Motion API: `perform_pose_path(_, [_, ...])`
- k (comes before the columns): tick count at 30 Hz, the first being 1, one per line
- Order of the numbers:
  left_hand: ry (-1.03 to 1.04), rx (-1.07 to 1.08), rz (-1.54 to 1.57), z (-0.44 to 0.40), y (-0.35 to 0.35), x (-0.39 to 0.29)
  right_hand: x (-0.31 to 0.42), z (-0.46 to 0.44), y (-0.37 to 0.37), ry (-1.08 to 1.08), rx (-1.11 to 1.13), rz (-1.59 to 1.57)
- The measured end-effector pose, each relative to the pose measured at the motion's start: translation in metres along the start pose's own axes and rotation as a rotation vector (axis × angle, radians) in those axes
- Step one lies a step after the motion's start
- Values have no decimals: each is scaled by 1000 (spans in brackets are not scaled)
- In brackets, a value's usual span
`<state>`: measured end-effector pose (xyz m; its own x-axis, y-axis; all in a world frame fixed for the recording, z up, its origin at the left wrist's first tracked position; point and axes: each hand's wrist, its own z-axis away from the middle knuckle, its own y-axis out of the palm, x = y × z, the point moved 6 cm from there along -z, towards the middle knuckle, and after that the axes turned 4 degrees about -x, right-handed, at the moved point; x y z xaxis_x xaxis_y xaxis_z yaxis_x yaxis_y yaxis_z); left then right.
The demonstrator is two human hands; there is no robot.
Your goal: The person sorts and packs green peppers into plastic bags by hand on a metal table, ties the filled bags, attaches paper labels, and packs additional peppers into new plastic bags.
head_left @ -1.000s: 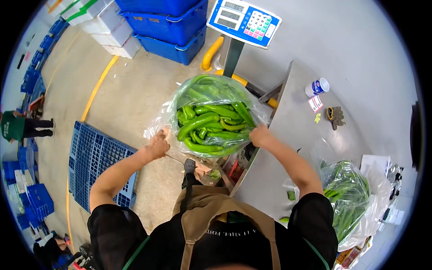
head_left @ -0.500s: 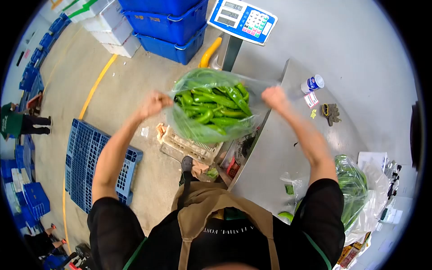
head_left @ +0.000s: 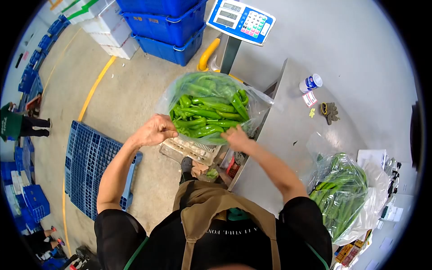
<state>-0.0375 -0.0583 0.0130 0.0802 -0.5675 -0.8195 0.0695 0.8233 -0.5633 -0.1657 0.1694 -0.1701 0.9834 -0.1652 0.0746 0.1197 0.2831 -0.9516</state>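
A clear plastic bag (head_left: 168, 96) full of long green peppers (head_left: 207, 112) stands open in front of me, below the scale's display. My left hand (head_left: 157, 129) is closed at the bag's near left edge, thumb against the curled fingers. At the near right rim, my right hand (head_left: 237, 138) has its fingers bent together on the plastic, close beside the peppers; its fingertips are partly blurred. Under the bag shows a dirty, pale plastic crate (head_left: 191, 150).
A scale display (head_left: 240, 21) rises behind the bag. On the metal table (head_left: 265, 175) lie a white-and-blue tub (head_left: 310, 83), a label (head_left: 309, 99), a glove (head_left: 330, 112) and another bag of green vegetables (head_left: 342, 195). Blue crates (head_left: 164, 29) and a blue pallet (head_left: 92, 166) stand left.
Both hands have come in toward my body, the right one leftward from the bag's far right edge to its near rim. The bag's sides have slackened outward.
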Motion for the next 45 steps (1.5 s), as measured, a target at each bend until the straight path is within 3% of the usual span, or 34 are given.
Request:
perform_pose_path(3, [12,25,-68,-1,-4,1,11,6,43,148,68,-146])
perform_pose_path(7, [-58,-57,-35,1,-6,19,-4,19,32,209,159,-288])
perform_pose_path(10, [-87,-119,-1,-11,-28,14,-41,15,4,181,-26,-334])
perform_pose_path(14, [-200,-200,124,-32,-60,-3,-69,11,-44,177,-53,-237])
perform_pose_path(16, [-80,-210,57,-23,-46,-22,-79,29,-66,198,-108,-201])
perform_pose_path(18, [32,-178,67,-19,-22,-5,-74,55,-31,64,-14,-33])
perform_pose_path(21, [-46,-45,-281,-23,-17,12,-53,60,-41,129,68,-45])
perform_pose_path(24, [125,24,-271,-31,-3,-8,-61,49,-32,193,19,-62])
perform_pose_path(27, [102,44,-210,-36,6,-21,-57,71,-49,247,-281,-153])
perform_pose_path(30, [170,60,-284,-35,13,-27,-36,117,-86,455,-490,-357])
perform_pose_path(31, [194,82,-289,-34,14,-31,-27,135,-82,411,-658,-397])
perform_pose_path(33, [244,117,-351,-41,20,-44,-4,174,-70,566,-720,-363])
perform_pose_path(35, [246,98,-400,-44,31,-65,22,212,-62,687,-568,-363])
perform_pose_path(36, [226,62,-391,-48,38,-78,36,234,-60,761,-612,-354])
perform_pose_path(38, [390,-40,-495,-51,53,-113,57,276,-54,893,-668,-350])
perform_pose_path(41, [478,-14,-446,-69,83,-139,89,322,-47,1118,-738,-352])
perform_pose_path(43, [457,124,-380,-81,111,-139,105,354,-30,1232,-841,-364])
perform_pose_path(45, [405,239,-354,-94,135,-127,114,384,-38,1286,-797,-479])
